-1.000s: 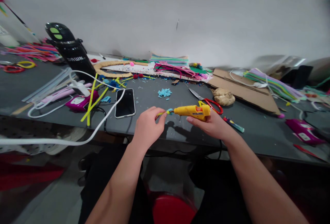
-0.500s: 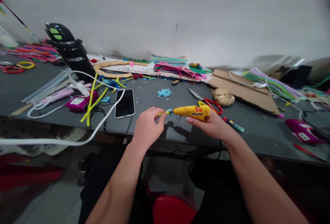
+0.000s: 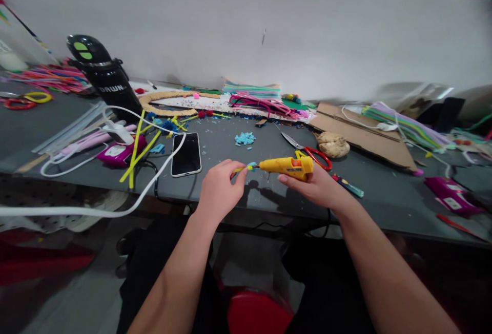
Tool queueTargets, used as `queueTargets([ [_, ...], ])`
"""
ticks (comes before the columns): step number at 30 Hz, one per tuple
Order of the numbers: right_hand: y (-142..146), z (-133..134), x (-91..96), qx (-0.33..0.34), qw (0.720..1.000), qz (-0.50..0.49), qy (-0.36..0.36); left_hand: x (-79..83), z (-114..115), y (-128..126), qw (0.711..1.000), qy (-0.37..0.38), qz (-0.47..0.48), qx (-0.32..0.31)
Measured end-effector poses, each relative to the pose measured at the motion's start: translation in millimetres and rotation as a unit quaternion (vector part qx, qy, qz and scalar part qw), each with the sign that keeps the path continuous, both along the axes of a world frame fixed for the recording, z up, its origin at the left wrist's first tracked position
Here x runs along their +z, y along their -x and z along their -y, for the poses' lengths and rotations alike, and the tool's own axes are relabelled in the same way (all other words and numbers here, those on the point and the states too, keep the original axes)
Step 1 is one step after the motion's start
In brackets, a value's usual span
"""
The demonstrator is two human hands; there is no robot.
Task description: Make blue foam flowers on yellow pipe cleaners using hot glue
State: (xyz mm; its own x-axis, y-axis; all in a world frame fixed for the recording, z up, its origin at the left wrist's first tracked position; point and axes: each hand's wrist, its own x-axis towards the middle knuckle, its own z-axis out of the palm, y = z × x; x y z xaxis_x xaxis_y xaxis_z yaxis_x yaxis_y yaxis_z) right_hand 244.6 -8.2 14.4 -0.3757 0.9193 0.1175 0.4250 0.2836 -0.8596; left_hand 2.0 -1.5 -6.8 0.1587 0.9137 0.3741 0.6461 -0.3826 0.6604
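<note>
Hardly anything has moved since half a second ago: both hands and the glue gun [image 3: 286, 167] keep nearly the same places, above the near edge of the desk [image 3: 219, 142], around the middle of its length. The gun's long axis runs roughly along that edge, its nozzle pointing left. The right hand [image 3: 317, 185] wraps the grip, thumb along the near side; its other fingers are mostly hidden. The left hand [image 3: 223, 188] pinches a thin yellow stem [image 3: 238, 170] between thumb and forefinger. The stem lies almost in line with the gun, its blue-tipped end pointing right at the nozzle; whether they touch, I cannot tell.

Beyond the left hand, a phone [image 3: 186, 154] lies with its long side running away from the near edge. Farther in are blue pieces [image 3: 244, 139] and, to their right, scissors [image 3: 303, 148], blades towards the far edge. Along that far edge lie pink strands [image 3: 265, 104] and, farther right, cardboard [image 3: 365, 131].
</note>
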Motion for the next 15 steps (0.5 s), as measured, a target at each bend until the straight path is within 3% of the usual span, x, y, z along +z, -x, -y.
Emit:
queueTargets([
  [15, 1.6, 1.9, 5.2, -0.005, 1.0, -0.02, 0.014, -1.5, -1.0, 0.4, 1.0, -0.008, 0.001, -0.003],
])
